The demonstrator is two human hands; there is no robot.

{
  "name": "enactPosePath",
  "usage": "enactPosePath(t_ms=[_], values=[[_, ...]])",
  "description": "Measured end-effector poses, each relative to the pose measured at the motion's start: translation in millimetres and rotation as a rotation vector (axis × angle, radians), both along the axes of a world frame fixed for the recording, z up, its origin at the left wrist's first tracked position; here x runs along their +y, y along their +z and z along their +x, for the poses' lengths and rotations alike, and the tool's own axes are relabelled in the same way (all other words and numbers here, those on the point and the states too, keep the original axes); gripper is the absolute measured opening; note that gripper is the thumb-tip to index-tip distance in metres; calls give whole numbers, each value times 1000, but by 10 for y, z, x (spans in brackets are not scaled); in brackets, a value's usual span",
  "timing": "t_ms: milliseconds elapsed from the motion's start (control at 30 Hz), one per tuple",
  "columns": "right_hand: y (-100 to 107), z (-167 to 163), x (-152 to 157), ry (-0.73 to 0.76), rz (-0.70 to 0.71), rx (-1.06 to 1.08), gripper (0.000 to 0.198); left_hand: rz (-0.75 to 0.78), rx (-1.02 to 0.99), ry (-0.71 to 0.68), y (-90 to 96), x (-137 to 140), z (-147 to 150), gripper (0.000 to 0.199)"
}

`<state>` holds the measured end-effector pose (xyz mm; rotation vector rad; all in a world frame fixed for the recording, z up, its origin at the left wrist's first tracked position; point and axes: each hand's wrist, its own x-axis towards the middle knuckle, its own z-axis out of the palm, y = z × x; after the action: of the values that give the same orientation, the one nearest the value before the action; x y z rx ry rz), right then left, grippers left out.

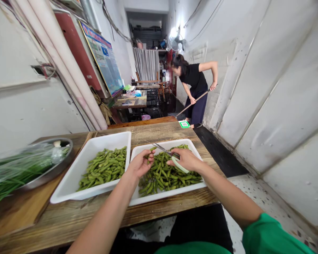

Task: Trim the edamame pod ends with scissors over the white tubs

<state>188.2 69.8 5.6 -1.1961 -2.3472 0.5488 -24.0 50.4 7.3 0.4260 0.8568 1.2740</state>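
Note:
My left hand (142, 163) pinches a green edamame pod (153, 149) above the right white tray (136, 201). In my right hand (187, 159) is a pair of scissors (180, 165) with pale handles. Their blades point left, spread apart, with the tips near the pod. Beneath both hands, a heap of edamame pods (161, 176) lies in the right tray. Beside it on the left, a second white tray (66, 192) contains another pile of edamame pods (104, 167).
A metal basin (69, 151) with bagged green stalks (29, 162) stands at the left on a wooden board (39, 208). Beyond the wooden table (153, 132), a person (196, 84) in black bends over a long-handled tool (192, 104). A green code card (184, 124) lies at the far corner.

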Motion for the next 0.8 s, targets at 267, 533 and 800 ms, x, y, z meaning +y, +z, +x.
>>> enactPosePath(t_ms=[267,533,800], values=[[-22,0,18,37,-52,58,42,80,-29,-150,-21,-46,37,13],[24,28,6,109,-154,36,43,88,126,-192,-58,-70,113,15],[46,46,-16,117,-184,17,46,59,315,-192,-47,-111,223,22]])
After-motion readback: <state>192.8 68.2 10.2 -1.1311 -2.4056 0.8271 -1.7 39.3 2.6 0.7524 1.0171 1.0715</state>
